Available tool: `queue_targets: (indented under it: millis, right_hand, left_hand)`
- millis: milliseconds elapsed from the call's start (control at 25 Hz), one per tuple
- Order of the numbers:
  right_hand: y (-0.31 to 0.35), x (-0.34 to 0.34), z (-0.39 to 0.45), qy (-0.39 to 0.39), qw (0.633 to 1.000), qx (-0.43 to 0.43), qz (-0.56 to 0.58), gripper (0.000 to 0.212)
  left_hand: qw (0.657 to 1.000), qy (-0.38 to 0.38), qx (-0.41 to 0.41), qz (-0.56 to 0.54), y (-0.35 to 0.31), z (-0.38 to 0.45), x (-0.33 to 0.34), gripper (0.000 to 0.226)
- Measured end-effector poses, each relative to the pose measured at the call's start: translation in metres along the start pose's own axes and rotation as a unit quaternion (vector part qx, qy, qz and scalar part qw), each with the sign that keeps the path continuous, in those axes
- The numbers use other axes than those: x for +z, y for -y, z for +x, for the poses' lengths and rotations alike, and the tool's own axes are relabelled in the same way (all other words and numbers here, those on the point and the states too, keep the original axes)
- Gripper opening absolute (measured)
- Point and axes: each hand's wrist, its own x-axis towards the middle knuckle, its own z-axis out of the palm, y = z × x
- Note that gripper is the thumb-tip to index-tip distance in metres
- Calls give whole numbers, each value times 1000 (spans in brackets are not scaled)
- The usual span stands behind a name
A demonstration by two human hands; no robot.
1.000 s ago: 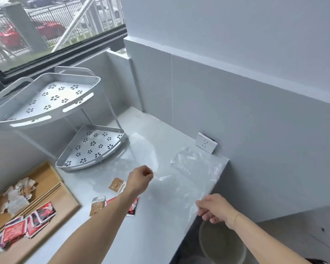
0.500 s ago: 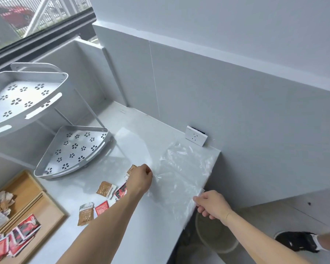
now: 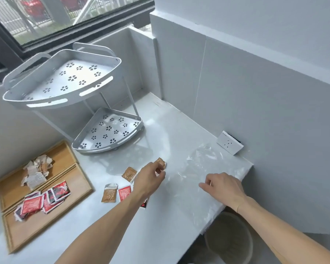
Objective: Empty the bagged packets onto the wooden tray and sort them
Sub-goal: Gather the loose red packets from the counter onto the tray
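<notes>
Two hands are over the white desk (image 3: 160, 130). The left hand (image 3: 149, 180) has its fingers pinched on a brown packet (image 3: 161, 162). The right hand (image 3: 223, 187) rests flat, fingers apart, on the clear bag (image 3: 200, 164). More loose packets (image 3: 118, 191) lie by the left wrist. The wooden tray (image 3: 80, 187) sits far left with white and red piles. A corner rack (image 3: 107, 134) stands behind, and a bin (image 3: 229, 242) is under the desk edge.

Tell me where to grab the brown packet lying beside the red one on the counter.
Pinch the brown packet by its pale top edge, coming from above: it lies flat, and the red packet crowds its right side.
</notes>
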Motion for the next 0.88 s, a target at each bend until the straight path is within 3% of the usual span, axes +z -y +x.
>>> queue_targets:
  millis: [200, 400, 640, 880]
  right_hand:
    - [60, -7, 43, 5, 988, -152, -17, 20]
    - [112, -1, 90, -17, 955, -279, -98, 31]
    - [132, 16, 127, 97, 928, -301, -196, 48]
    - [128, 24, 136, 49, 936, -296, -183, 40]
  left_hand:
    - [999, 2, -40, 26, 54, -21, -39, 22]
    - [981, 39, -74, 174, 90, -22, -70, 46]
    - [963, 82, 34, 253, 91, 8, -70, 58]
    - [951, 77, 106, 280, 91, 20, -57, 35]
